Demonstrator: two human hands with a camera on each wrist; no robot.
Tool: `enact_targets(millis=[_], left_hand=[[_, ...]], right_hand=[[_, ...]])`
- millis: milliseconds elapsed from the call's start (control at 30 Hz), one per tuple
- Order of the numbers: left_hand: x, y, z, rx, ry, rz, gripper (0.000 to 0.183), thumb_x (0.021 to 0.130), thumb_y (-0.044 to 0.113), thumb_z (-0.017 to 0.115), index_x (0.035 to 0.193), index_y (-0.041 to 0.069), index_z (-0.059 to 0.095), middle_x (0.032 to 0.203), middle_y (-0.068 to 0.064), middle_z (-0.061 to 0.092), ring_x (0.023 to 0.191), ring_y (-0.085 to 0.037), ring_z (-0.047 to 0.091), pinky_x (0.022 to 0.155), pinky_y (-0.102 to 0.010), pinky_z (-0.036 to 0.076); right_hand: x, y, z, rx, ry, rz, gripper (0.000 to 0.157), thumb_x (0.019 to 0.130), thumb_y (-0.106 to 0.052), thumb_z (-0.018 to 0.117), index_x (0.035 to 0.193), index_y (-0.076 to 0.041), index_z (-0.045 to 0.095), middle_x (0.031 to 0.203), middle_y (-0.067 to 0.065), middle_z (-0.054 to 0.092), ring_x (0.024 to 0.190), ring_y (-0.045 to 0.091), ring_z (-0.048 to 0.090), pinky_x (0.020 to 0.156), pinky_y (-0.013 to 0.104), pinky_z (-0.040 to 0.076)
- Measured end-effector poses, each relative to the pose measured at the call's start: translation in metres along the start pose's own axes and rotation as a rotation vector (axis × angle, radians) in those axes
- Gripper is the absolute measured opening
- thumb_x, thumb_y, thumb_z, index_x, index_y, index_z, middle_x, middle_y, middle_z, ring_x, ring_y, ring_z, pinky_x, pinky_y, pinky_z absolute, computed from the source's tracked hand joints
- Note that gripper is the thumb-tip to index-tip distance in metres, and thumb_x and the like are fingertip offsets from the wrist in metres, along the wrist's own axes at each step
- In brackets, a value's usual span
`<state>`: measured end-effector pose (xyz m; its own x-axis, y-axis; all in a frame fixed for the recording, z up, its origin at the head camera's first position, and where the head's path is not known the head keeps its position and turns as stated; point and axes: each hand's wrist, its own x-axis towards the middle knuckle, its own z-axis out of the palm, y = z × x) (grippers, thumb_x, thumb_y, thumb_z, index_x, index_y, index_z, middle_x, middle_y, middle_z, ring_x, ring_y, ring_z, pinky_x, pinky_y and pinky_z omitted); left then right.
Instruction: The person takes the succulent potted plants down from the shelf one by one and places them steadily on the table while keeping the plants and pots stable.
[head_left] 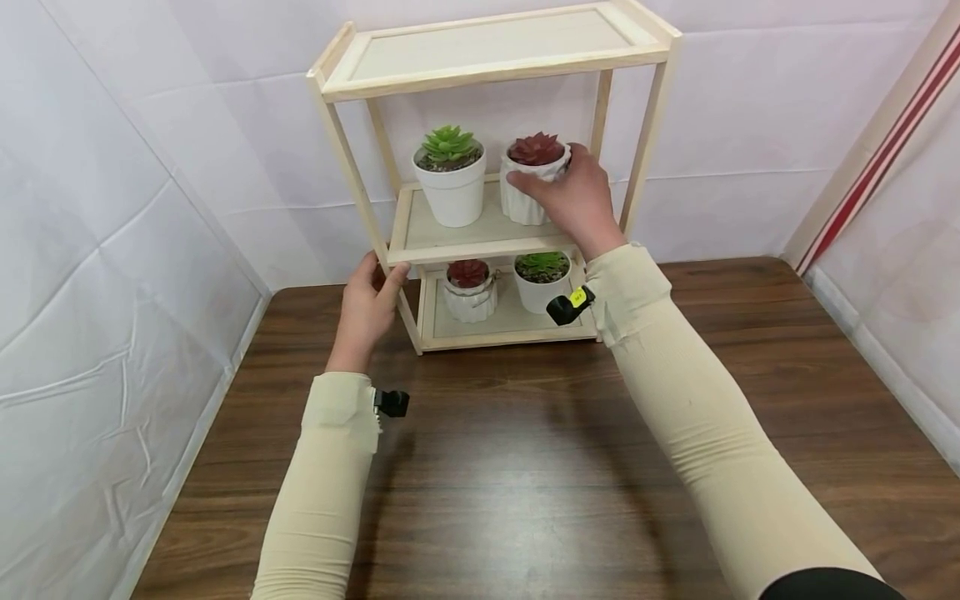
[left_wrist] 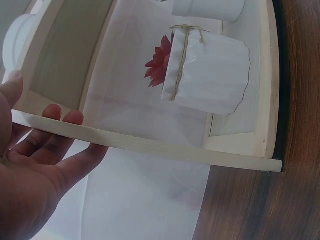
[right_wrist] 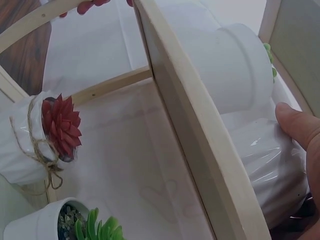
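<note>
In the head view we get bright, even light, with a broad pale glare on the table (head_left: 487,508) and soft shadows beside the sleeves (head_left: 322,483). Both wrist views look dimmer to us, greyish and slightly hazy. In the left one we see the shelf (left_wrist: 273,95) bowing near the frame's edge; in the right one, highlights streak the glossy pot (right_wrist: 265,155), with murky shadow below it.
</note>
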<state>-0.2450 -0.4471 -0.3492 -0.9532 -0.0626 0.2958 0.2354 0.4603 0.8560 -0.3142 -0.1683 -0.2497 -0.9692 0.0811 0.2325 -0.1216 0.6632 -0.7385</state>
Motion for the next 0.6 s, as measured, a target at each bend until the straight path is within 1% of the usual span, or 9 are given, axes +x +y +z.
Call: enact_targets(millis=[200,400,500,600], left_hand=[[-0.0018,0.0014,-0.0007,0.002,0.002,-0.003,0.056,0.083,0.060,0.048,0.127,0.026,0.047,0.100,-0.014,0.061,0.087,-0.023,0.057,0.066,-0.033,0.045],[-0.0037,0.0031,-0.0011,0.002,0.007,-0.009,0.054,0.084,0.058,0.049,0.129,0.026,0.046,0.098,-0.010,0.061,0.087,-0.021,0.058,0.067,-0.032,0.045],[-0.0043,0.0036,-0.0007,-0.006,0.004,-0.020,0.054,0.085,0.056,0.049,0.130,0.027,0.045,0.098,-0.007,0.061,0.091,-0.022,0.059,0.071,-0.033,0.046],[-0.0044,0.0034,0.0003,-0.015,0.004,-0.025,0.054,0.085,0.055,0.050,0.130,0.026,0.045,0.100,-0.006,0.062,0.095,-0.025,0.059,0.074,-0.034,0.047]], right_hand=[[0.0010,-0.0013,0.0019,0.019,-0.031,0.040,0.108,0.061,-0.073,0.063,0.140,-0.008,0.028,0.135,0.011,0.045,0.122,0.022,0.045,0.098,0.035,0.040],[0.0010,-0.0038,0.0027,0.024,-0.043,0.067,0.105,0.064,-0.070,0.063,0.142,-0.010,0.024,0.138,0.009,0.042,0.125,0.020,0.042,0.100,0.034,0.038],[0.0009,-0.0034,0.0028,0.029,-0.042,0.077,0.103,0.065,-0.068,0.063,0.142,-0.011,0.024,0.138,0.009,0.042,0.125,0.020,0.042,0.099,0.033,0.038],[0.0004,-0.0025,0.0023,0.031,-0.040,0.080,0.104,0.065,-0.069,0.063,0.142,-0.012,0.024,0.139,0.009,0.042,0.126,0.020,0.042,0.099,0.033,0.038]])
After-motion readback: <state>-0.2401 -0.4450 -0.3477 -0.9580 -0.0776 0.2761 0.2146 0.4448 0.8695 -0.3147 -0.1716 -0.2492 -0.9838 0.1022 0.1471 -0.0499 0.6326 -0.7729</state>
